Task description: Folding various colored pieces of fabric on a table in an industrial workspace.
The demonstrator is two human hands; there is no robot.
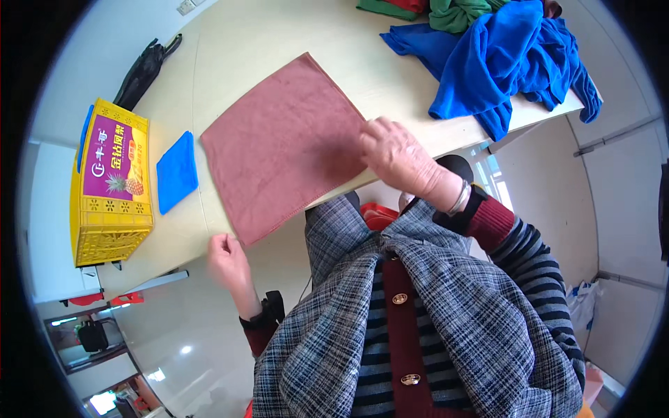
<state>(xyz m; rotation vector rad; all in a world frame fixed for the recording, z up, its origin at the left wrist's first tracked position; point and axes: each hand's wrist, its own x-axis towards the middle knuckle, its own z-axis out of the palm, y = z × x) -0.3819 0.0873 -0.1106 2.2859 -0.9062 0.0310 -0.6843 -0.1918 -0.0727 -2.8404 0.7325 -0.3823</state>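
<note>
A dusty-pink cloth [279,139] lies spread flat on the pale wooden table, one corner pointing away from me. At its right edge is my right hand [398,157], fingers curled down over the cloth and hiding that corner. My left hand [228,263] is closed beside the near-left corner, just past the table's front edge. It looks slightly blurred, and whether the corner is between its fingers is hard to see. Left of the pink cloth sits a folded blue cloth [177,173].
A yellow plastic crate [111,230] with a purple label stands on the table's left. Behind it lies a black folded umbrella [143,73]. Blue cloths [498,66] are heaped at the far right, overhanging the edge, next to green cloths [456,14].
</note>
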